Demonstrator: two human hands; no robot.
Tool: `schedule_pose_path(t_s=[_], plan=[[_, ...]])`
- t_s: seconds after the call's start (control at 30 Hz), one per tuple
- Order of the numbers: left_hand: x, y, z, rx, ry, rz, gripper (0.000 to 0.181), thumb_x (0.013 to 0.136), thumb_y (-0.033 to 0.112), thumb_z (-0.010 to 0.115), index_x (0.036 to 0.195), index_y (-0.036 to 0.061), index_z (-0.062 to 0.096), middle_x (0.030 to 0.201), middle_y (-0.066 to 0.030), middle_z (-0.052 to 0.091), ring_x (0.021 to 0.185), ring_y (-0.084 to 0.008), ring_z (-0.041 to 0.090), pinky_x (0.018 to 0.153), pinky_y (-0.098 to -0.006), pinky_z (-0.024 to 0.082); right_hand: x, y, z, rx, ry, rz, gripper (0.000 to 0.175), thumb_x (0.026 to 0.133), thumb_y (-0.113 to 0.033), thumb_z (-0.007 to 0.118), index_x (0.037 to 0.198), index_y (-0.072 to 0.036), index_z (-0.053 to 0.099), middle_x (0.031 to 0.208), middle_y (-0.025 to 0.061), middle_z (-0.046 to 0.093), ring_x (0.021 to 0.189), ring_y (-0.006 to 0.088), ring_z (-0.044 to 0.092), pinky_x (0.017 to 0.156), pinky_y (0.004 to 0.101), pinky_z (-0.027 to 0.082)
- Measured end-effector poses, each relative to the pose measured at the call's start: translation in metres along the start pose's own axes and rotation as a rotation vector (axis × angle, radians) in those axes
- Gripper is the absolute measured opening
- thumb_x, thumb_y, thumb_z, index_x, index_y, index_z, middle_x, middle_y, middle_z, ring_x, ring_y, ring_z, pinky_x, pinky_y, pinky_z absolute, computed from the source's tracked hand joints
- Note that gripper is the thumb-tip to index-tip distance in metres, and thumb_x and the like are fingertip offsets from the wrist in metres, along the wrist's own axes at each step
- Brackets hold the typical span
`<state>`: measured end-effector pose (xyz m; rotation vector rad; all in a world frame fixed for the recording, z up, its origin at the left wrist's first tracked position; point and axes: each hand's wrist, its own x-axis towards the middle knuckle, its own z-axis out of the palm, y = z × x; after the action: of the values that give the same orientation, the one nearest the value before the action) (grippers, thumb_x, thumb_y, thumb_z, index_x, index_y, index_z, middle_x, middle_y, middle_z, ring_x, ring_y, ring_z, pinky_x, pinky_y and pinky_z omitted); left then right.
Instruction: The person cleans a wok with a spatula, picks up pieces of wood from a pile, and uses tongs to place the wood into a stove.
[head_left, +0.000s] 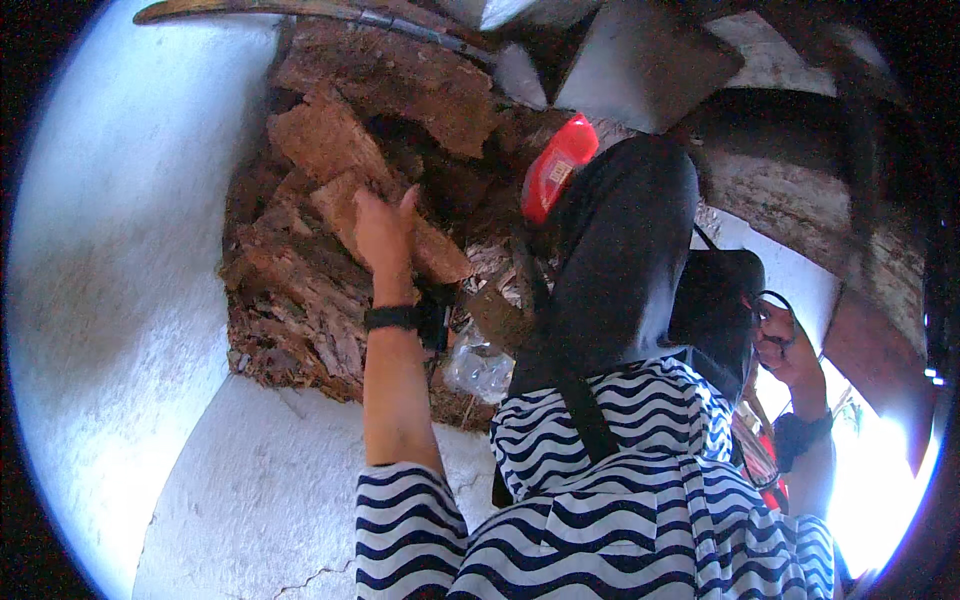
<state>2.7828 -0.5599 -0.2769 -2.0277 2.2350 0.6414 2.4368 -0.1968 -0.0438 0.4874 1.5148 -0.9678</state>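
My left hand (384, 229) lies over a flat piece of brown bark (341, 206), with the thumb up along its right side. The fingertips are hidden, so the grip is unclear. Around it is a heap of rough bark and wood pieces (300, 285). My right hand (776, 337) is at the right, beside my dark-clothed knee, with a thin black loop around its fingers; what it holds is not clear. A red plastic object (559, 169) with a label is near my other knee. A crumpled clear plastic bottle or wrapper (480, 367) lies right of my left wrist.
A white plastered wall (135, 210) rises at the left, with a cracked pale surface (255, 487) below the heap. A long curved wooden piece (300, 9) crosses the top. Pale slabs (637, 67) and weathered boards (780, 180) stand at the upper right.
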Motion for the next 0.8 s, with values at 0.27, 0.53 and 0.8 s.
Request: schedule_pose_path(t_s=[0.27,0.53,0.8], plan=[[0.046,0.015,0.029,0.150,0.037,-0.071,0.063,0.078,0.044,0.064,0.107,-0.0038,0.034,0.075,-0.0193,0.064,0.071,-0.0350,0.065,0.058,-0.0440,0.053,0.006,0.032,-0.044,-0.336,0.111,-0.200,0.045,0.078,-0.006,0.060,0.121,-0.006,0.044,0.075,0.0055,0.054,0.045,0.0051,0.039,0.036,0.0179,0.030],[0.008,-0.059,-0.053,-0.308,-0.038,0.065,0.061,0.081,0.023,0.063,0.123,-0.0096,0.034,0.104,-0.0233,0.058,0.090,-0.0344,0.060,0.076,-0.0432,0.049,-0.005,0.021,-0.047,-0.770,0.096,-0.277,0.035,0.077,-0.003,0.058,0.110,-0.006,0.048,0.078,0.0044,0.057,0.054,0.0081,0.050,0.044,0.0196,0.038],[0.009,-0.029,-0.052,-0.129,0.035,-0.195,0.059,0.084,0.032,0.059,0.121,-0.0071,0.037,0.112,-0.0250,0.054,0.098,-0.0391,0.056,0.077,-0.0470,0.048,-0.004,-0.002,0.006,-0.043,0.023,-0.003,0.033,0.075,-0.008,0.058,0.107,-0.003,0.051,0.062,-0.0038,0.047,0.041,0.0020,0.035,0.033,0.0182,0.023]])
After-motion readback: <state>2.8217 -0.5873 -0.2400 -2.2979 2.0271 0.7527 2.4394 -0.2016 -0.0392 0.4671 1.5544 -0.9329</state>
